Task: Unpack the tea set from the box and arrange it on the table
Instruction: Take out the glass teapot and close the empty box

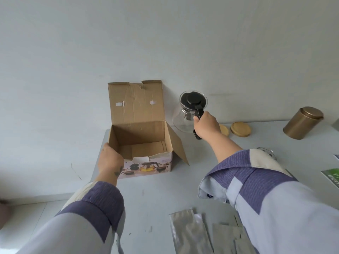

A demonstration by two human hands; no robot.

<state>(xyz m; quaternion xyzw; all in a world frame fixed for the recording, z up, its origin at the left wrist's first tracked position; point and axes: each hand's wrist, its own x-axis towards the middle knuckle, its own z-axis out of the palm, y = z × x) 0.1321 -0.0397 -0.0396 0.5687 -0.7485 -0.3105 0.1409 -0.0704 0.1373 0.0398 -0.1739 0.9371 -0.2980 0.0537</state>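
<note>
An open cardboard box (141, 162) with tea-set pictures on its front stands at the table's left edge, lid flap up; its inside looks empty. My left hand (110, 158) grips the box's front left corner. My right hand (206, 125) is closed around the black handle of a glass teapot (183, 116) with a black lid, held in the air just right of the box, near the wall. A clear glass cup (267, 152) shows partly behind my right sleeve.
Two round wooden lids (240, 129) lie at the back of the grey table (156, 198). A gold tin (302, 122) stands at the back right. Silver foil pouches (190, 233) lie near the front edge, a green leaflet (332, 176) at the right.
</note>
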